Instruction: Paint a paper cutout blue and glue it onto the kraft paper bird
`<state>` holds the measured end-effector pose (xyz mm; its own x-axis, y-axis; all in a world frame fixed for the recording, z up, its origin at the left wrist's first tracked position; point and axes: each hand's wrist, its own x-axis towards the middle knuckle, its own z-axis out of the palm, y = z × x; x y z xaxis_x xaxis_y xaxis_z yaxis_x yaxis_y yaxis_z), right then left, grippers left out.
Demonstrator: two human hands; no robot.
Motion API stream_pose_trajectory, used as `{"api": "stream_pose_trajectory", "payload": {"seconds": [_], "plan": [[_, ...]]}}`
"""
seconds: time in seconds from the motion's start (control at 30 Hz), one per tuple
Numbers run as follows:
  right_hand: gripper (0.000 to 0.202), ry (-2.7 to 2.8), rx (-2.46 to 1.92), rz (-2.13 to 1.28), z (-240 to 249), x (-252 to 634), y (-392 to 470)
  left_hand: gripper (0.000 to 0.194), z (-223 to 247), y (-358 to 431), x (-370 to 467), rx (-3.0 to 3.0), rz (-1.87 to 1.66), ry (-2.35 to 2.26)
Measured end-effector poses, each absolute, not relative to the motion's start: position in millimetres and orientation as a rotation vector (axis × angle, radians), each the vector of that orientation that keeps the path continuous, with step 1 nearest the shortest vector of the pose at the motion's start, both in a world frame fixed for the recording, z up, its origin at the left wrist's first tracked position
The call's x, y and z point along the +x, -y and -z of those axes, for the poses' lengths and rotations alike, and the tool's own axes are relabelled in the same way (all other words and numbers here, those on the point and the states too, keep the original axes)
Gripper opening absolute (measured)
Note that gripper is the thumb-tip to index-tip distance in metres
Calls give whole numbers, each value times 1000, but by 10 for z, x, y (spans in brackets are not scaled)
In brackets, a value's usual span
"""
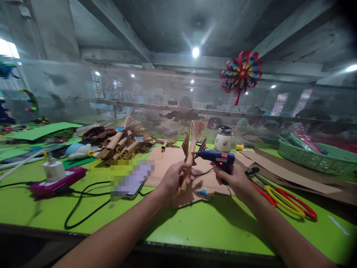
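Observation:
My left hand [176, 179] is closed around the lower part of a brown paper craft figure [192, 147], a rolled tube with a pleated fan at the top and pleated wings on both sides. My right hand [232, 174] grips a blue hot glue gun [216, 156] whose small red light glows. The gun's nozzle points left, at the tube between the wings; whether it touches the paper I cannot tell. Under the hands lie brown cardboard sheets [157, 160], and a small blue piece [204, 194] rests on the nearest one.
Similar paper figures [119, 143] are piled at the left. A phone [135, 178], a magenta power strip [60, 182] and looping black cables lie nearer. Right of the hands are red- and yellow-handled scissors [287, 201], cardboard strips [292, 171] and a green basket [320, 160]. A pot [224, 139] stands behind.

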<state>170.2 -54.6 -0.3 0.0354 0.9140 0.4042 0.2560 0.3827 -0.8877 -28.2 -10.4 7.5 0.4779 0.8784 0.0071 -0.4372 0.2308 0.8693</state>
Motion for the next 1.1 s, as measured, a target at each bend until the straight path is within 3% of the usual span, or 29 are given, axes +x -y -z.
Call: {"api": "stream_pose_trajectory", "payload": {"seconds": [1.1], "plan": [[41, 1523, -1124, -777, -37, 1704, 589, 14, -76, 79, -310, 849, -953, -522]]}}
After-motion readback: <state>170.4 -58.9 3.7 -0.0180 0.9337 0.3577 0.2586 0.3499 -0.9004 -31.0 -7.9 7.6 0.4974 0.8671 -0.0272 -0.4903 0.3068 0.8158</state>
